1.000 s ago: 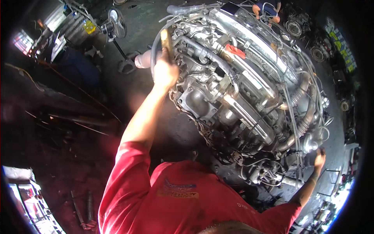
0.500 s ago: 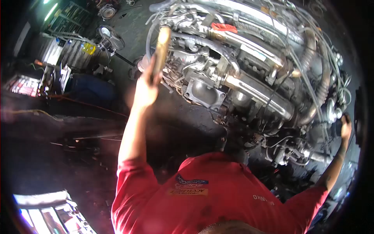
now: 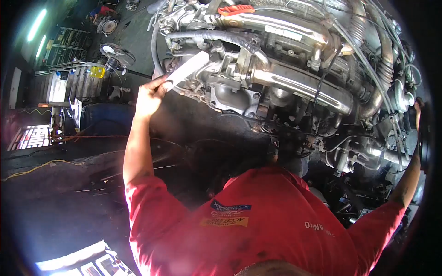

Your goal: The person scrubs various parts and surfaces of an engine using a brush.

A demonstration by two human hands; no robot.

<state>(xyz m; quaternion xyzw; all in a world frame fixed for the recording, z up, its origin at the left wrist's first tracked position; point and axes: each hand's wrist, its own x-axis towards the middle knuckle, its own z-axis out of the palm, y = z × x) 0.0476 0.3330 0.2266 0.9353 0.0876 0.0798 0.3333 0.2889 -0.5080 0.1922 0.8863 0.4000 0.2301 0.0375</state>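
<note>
a person in a red shirt leans over a large engine that fills the upper right of the head view. the left hand is raised at the engine's left end, just outside its lower left corner, with the fingers closed around the near end of a pale flat bar. the bar slants up and to the right from the hand, and its far end lies over the engine's left side, just below a black ribbed hose that runs along the top of that end; whether the bar's tip touches the metal there cannot be told. the right hand is far across at the engine's right end, at the dark edge of the picture, set against the pipes and hoses there; it is too small and shadowed to tell whether it is open or gripping anything. along the engine's front runs a bright metal pipe, and at the engine's top edge sits a red tag. left of the engine, well apart from it across the dark floor, stand a round gauge on a stand and a yellow container, with a yellow cable lying lower down on the floor.
</note>
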